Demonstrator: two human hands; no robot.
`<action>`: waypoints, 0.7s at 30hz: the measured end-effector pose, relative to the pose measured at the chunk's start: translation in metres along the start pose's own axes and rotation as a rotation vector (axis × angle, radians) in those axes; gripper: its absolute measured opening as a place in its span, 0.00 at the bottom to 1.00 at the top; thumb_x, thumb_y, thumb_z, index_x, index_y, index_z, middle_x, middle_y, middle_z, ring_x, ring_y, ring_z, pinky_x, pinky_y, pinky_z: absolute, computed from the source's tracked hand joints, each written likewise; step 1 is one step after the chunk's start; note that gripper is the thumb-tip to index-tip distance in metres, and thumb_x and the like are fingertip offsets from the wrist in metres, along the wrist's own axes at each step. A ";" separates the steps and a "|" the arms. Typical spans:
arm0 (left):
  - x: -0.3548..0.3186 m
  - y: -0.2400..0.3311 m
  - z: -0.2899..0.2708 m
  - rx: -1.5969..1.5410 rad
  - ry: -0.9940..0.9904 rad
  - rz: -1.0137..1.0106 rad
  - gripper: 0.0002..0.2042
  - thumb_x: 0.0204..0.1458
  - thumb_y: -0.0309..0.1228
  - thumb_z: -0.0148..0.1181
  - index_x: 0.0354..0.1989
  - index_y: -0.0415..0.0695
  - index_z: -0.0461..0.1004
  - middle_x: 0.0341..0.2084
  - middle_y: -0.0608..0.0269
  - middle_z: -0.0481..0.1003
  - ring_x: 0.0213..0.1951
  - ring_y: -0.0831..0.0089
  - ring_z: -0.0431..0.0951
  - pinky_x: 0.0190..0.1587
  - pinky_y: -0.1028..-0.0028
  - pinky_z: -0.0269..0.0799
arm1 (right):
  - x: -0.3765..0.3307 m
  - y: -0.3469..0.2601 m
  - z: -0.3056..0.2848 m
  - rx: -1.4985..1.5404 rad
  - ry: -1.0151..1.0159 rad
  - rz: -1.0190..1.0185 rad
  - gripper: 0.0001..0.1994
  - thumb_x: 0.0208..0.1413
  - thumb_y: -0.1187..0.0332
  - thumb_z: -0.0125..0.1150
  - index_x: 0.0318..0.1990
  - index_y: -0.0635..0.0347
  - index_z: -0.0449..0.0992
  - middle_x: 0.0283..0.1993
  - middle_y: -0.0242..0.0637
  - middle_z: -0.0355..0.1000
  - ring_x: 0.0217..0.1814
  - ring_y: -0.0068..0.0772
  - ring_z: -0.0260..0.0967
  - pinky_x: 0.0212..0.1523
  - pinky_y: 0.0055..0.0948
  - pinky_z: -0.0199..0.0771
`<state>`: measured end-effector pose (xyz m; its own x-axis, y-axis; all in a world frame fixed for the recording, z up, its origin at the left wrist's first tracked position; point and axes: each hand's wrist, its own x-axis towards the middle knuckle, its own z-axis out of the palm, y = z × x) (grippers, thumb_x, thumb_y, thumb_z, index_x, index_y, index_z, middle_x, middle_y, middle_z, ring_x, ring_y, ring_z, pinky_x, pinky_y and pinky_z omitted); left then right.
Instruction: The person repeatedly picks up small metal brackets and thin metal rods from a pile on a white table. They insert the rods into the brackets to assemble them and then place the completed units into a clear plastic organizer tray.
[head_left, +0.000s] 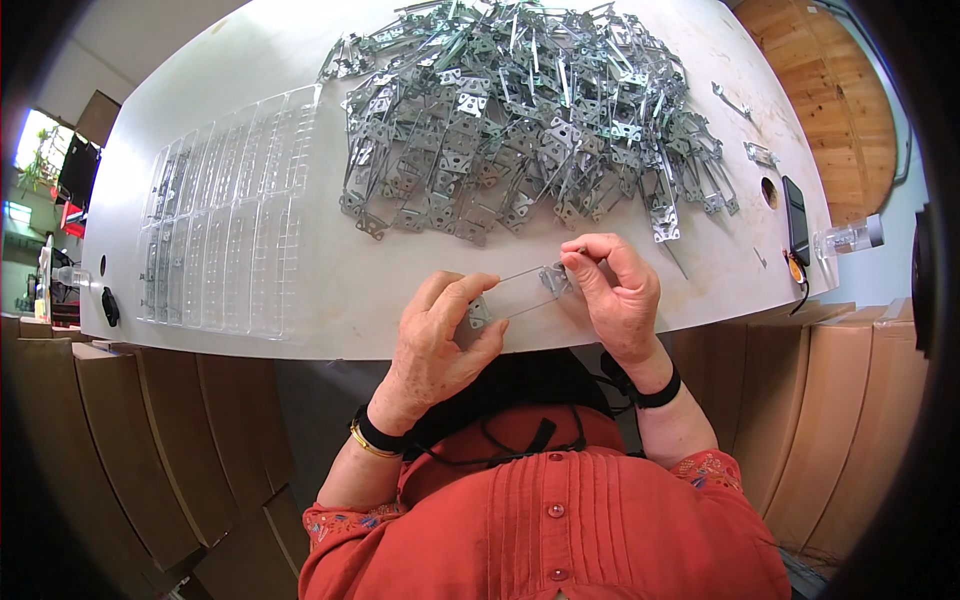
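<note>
Metal bracket, two plates joined by thin rods, sits between both hands over the near edge of the white table, close to the wearer. Left to right: clear plastic tray first, long slots, metal parts lying in the leftmost ones, well apart from the hands. Next, left hand: grasping the bracket's left plate, index finger over its upper side, thumb at its lower side. That hand is best kept as the steady one, grip on the plate edges, light enough not to squeeze or bend the rods. Behind and between, the heap of metal parts; working clear of it should avoid snagging. Then right hand: thumb and index finger pinched at the upper corner of the right plate; small dark bit at the fingertips, cannot tell whether separate or part of the bracket. Good handling here likely means fingertip pressure only, plate kept square to the rods, no twisting one end against the other, skin off sharp edges. Farther right, a loose metal part, black phone and clear bottle, all away from the work.
</note>
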<state>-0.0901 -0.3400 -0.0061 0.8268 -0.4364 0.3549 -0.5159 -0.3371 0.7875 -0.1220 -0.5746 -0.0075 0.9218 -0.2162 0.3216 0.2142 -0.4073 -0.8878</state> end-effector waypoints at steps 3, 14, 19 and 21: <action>0.001 0.000 0.001 -0.004 0.005 0.010 0.23 0.47 0.22 0.73 0.55 0.41 0.79 0.39 0.57 0.77 0.36 0.66 0.76 0.39 0.69 0.74 | 0.000 0.002 0.000 0.060 -0.002 0.010 0.06 0.64 0.73 0.71 0.45 0.62 0.82 0.42 0.34 0.80 0.39 0.21 0.76 0.41 0.23 0.77; 0.001 0.000 0.000 -0.001 -0.006 -0.004 0.23 0.47 0.23 0.73 0.55 0.41 0.79 0.39 0.57 0.77 0.36 0.66 0.77 0.39 0.69 0.74 | 0.002 0.000 0.001 0.073 -0.016 0.017 0.06 0.64 0.73 0.72 0.44 0.62 0.82 0.41 0.33 0.79 0.39 0.21 0.76 0.41 0.23 0.76; 0.001 0.001 -0.001 0.010 -0.005 -0.001 0.23 0.47 0.23 0.73 0.55 0.41 0.79 0.39 0.57 0.77 0.36 0.65 0.77 0.39 0.69 0.75 | 0.002 0.002 0.000 0.075 -0.027 0.018 0.06 0.63 0.73 0.72 0.44 0.62 0.82 0.42 0.34 0.79 0.39 0.21 0.76 0.41 0.23 0.76; 0.000 0.000 0.000 0.008 0.002 0.007 0.23 0.47 0.23 0.73 0.55 0.41 0.79 0.39 0.57 0.77 0.36 0.65 0.77 0.39 0.69 0.75 | 0.002 0.000 0.000 0.097 -0.033 0.047 0.05 0.63 0.74 0.72 0.43 0.63 0.82 0.42 0.34 0.80 0.40 0.21 0.76 0.41 0.23 0.77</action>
<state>-0.0895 -0.3399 -0.0059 0.8238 -0.4371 0.3609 -0.5231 -0.3409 0.7811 -0.1206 -0.5754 -0.0072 0.9413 -0.2033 0.2696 0.1995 -0.3094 -0.9298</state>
